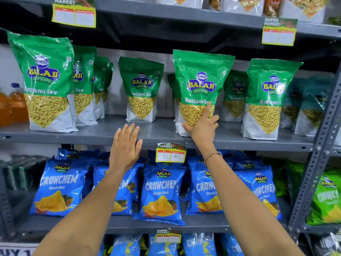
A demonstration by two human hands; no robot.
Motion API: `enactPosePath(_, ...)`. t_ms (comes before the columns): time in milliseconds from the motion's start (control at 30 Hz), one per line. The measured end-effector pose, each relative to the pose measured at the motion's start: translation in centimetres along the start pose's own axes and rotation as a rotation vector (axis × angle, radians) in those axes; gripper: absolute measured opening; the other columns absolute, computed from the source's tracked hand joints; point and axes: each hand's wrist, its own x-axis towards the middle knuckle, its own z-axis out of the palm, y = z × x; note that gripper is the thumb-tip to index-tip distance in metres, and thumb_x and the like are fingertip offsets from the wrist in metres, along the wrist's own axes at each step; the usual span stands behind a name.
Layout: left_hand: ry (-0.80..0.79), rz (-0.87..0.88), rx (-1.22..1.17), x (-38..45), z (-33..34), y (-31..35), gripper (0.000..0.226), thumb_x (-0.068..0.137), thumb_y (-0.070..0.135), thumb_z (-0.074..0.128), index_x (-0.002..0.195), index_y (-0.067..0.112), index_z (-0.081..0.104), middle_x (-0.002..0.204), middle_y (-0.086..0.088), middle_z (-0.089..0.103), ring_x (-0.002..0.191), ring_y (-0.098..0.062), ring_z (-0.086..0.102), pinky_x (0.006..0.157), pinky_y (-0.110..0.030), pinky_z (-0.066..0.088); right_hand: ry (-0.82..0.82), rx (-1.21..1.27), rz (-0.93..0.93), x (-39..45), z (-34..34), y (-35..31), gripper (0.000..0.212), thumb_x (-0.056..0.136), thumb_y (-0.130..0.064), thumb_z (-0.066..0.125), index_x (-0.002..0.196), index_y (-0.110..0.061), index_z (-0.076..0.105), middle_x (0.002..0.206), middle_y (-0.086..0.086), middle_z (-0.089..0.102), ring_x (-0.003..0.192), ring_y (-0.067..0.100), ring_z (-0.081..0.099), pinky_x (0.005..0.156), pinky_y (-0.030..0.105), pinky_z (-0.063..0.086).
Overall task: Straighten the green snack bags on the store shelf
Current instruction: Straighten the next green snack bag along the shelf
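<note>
While both bare arms reach up and forward from the bottom corners of the view, the right hand (202,124) lies flat against the lower front of a green snack bag (200,89) that stands at the front edge of the grey shelf (103,131), right of its middle. Its index finger points up over the bag's clear window, the thumb sits at the bag's lower left, and the other fingers spread to the right; it presses the bag rather than grips it. A beaded bracelet (213,156) circles that wrist, and a ring shows on one finger. The left hand (126,145) hovers open, fingers straight and close together, palm toward the shelf's front edge, holding nothing and touching no bag.

How far the right palm wraps the bag's bottom corner cannot be told. Bags farther back on the shelf are partly covered by those in front, and the ones at the far right end are dim and blurred. Another green bag (141,89) stands alone farther back, left of the touched one, and a large one (44,82) stands at the front left end. Each holds thin yellow fried strands, seen through a clear window. A price tag (170,154) hangs from the shelf's front edge between the arms, above blue chip bags (161,193) on the shelf below.
</note>
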Motion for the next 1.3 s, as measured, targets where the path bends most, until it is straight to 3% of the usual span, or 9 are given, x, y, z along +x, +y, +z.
enactPosePath(300, -0.042, -0.009, -0.015, 0.0, -0.5, 0.2, 0.057, 0.1, 0.039, 0.021, 0.139, 0.004, 0.045, 0.143, -0.017, 0.047, 0.137, -0.034, 0.036, 0.117, -0.046, 0.019, -0.006, -0.018, -0.006, -0.4, -0.2, -0.1, 0.115, 0.075, -0.05, 0.073, 0.153, -0.019, -0.005, 0.128, 0.024, 0.034, 0.107, 0.044, 0.047, 0.087, 0.047, 0.047)
enactPosePath(467, -0.069, -0.017, -0.001, -0.3, -0.8, 0.2, 0.058, 0.1, 0.039, 0.022, 0.14, 0.004, 0.045, 0.144, -0.017, 0.046, 0.138, -0.033, 0.034, 0.118, -0.047, 0.018, -0.124, 0.096, 0.033, -0.3, -1.7, 0.4, 0.121, 0.075, -0.058, 0.068, 0.151, -0.012, -0.015, 0.137, 0.03, 0.028, 0.119, 0.048, 0.043, 0.099, 0.049, 0.04)
enactPosePath(567, -0.084, -0.025, 0.002, -0.3, -1.1, 0.4, 0.062, 0.1, 0.041, 0.016, 0.14, 0.003, 0.044, 0.145, -0.018, 0.045, 0.139, -0.033, 0.033, 0.118, -0.047, 0.018, -0.108, 0.093, 0.071, 0.4, -3.9, 1.2, 0.107, 0.084, -0.062, 0.053, 0.151, -0.003, -0.007, 0.141, 0.033, 0.025, 0.124, 0.048, 0.04, 0.1, 0.047, 0.039)
enactPosePath(633, -0.092, -0.029, -0.009, -0.3, -1.4, 0.5, 0.066, 0.1, 0.044, 0.012, 0.141, 0.002, 0.043, 0.147, -0.017, 0.044, 0.14, -0.032, 0.032, 0.118, -0.046, 0.018, -0.043, 0.087, 0.052, 1.1, -5.4, 1.0, 0.093, 0.088, -0.057, 0.051, 0.148, 0.001, 0.01, 0.139, 0.03, 0.029, 0.121, 0.045, 0.043, 0.098, 0.044, 0.04)
enactPosePath(733, -0.081, -0.056, -0.029, -0.1, -1.7, 0.2, 0.064, 0.099, 0.043, 0.018, 0.142, 0.001, 0.041, 0.149, -0.018, 0.041, 0.142, -0.032, 0.029, 0.119, -0.045, 0.017, 0.11, 0.128, -0.076, 1.9, -6.5, -0.8, 0.057, 0.093, -0.037, 0.057, 0.132, -0.001, 0.039, 0.13, 0.021, 0.039, 0.111, 0.039, 0.05, 0.094, 0.04, 0.042)
enactPosePath(833, -0.053, -0.108, -0.033, 0.0, -2.2, -1.6, 0.062, 0.099, 0.042, 0.022, 0.141, 0.001, 0.041, 0.149, -0.018, 0.04, 0.142, -0.032, 0.028, 0.119, -0.046, 0.017, 0.181, 0.185, -0.262, 1.5, -5.6, -3.7, 0.027, 0.094, -0.02, 0.054, 0.117, -0.006, 0.053, 0.121, 0.014, 0.047, 0.102, 0.028, 0.055, 0.087, 0.032, 0.045)
enactPosePath(967, -0.053, -0.123, 0.049, -0.2, -3.2, -5.9, 0.063, 0.099, 0.043, 0.022, 0.139, -0.001, 0.044, 0.146, -0.02, 0.043, 0.138, -0.036, 0.033, 0.117, -0.049, 0.018, -0.01, 0.214, -0.421, 0.1, -2.1, -7.8, 0.018, 0.093, -0.014, 0.05, 0.104, -0.005, 0.061, 0.105, 0.014, 0.064, 0.095, 0.028, 0.06, 0.082, 0.034, 0.045)
enactPosePath(1167, -0.06, -0.1, 0.116, -0.9, -4.1, -12.3, 0.074, 0.099, 0.053, 0.01, 0.139, 0.001, 0.045, 0.144, -0.02, 0.046, 0.135, -0.037, 0.04, 0.112, -0.052, 0.025, -0.296, 0.155, -0.26, -0.1, 5.6, -12.7, 0.022, 0.088, -0.01, 0.049, 0.096, 0.004, 0.065, 0.097, 0.02, 0.07, 0.095, 0.038, 0.062, 0.08, 0.039, 0.05)
enactPosePath(1300, -0.048, 0.002, 0.101, -0.6, -3.9, -14.4, 0.072, 0.1, 0.054, 0.011, 0.141, 0.004, 0.044, 0.146, -0.017, 0.046, 0.138, -0.035, 0.037, 0.112, -0.051, 0.026, -0.398, 0.081, -0.173, 0.7, 9.9, -14.4, 0.019, 0.085, -0.008, 0.049, 0.067, -0.005, 0.05, 0.081, 0.023, 0.057, 0.081, 0.034, 0.057, 0.071, 0.035, 0.044)
